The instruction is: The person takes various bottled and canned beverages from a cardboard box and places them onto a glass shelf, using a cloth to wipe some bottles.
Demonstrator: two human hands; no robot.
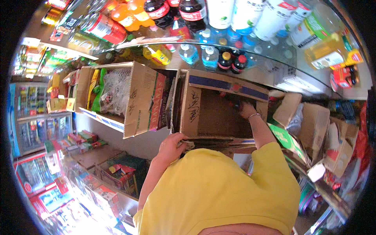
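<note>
A deep cardboard box with a blue stripe and handwriting on its side stands before me, its top uncovered. My left hand grips the near left corner of this box, fingers curled over the cardboard edge. Inside the box, towards its far right, reaches my right hand, with a bracelet at the wrist. A small dark item with a bit of red lies at its fingertips. Shadow hides whether the fingers close around it. Another small red thing shows near the far wall.
To the left, a banana carton holds clear plastic and green and yellow packets. A glass shelf with drink bottles and cans spans the far side. More opened cartons crowd the right. A glass display counter stands at lower left.
</note>
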